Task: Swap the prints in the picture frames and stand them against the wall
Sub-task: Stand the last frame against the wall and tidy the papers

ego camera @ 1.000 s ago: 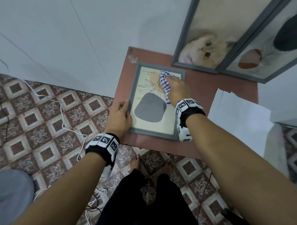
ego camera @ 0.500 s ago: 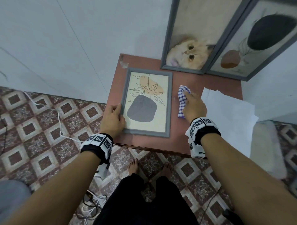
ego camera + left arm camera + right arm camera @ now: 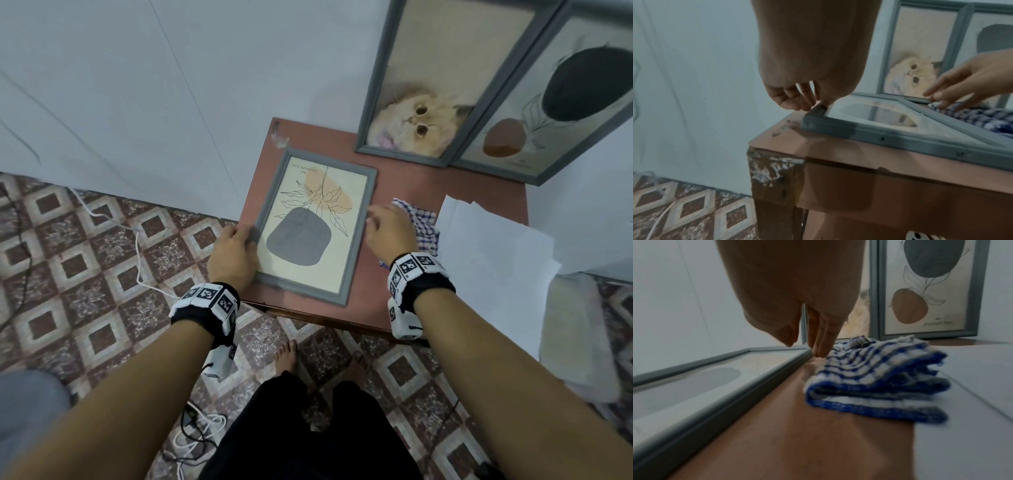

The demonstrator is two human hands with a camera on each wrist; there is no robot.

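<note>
Progress is judged as late: seen from the head camera, two grey-framed pictures, the cat portrait frame (image 3: 416,102) and the grey-framed abstract leaf print (image 3: 555,102), are already stood against the pale wall (image 3: 171,85) along the far edge of the small reddish-brown wooden table (image 3: 404,192), while a third grey rectangular frame holding a line-drawn plant print (image 3: 315,226) is laid flat, face up, near the table's left edge and front-left corner; it is left to be raised and leaned with the others. The frame's left rail is gripped by the left hand (image 3: 233,257), thumb on top. The right hand (image 3: 388,229) is held open, fingers relaxed and spread, just beside the frame's right rail and holding nothing; a folded blue-and-white checked cloth (image 3: 423,222) is lain beyond it, with loose white paper sheets (image 3: 489,246) overhanging the right edge. From the left wrist camera, the rail near the frame's corner (image 3: 818,110) is seen pinched between curled fingers (image 3: 795,99) and thumb; the moulding is matt and ridged, with small dark pins along its side, and the glazing is glossy enough that the cat picture is reflected in it. The table corner is chipped and paint-flecked. From the right wrist camera, straight fingers (image 3: 823,340) are shown pointed down between the frame rail (image 3: 748,378) and the cloth (image 3: 875,382); whether the cloth is brushed cannot be told. The cloth is soft, woven and folded in several layers.
</note>
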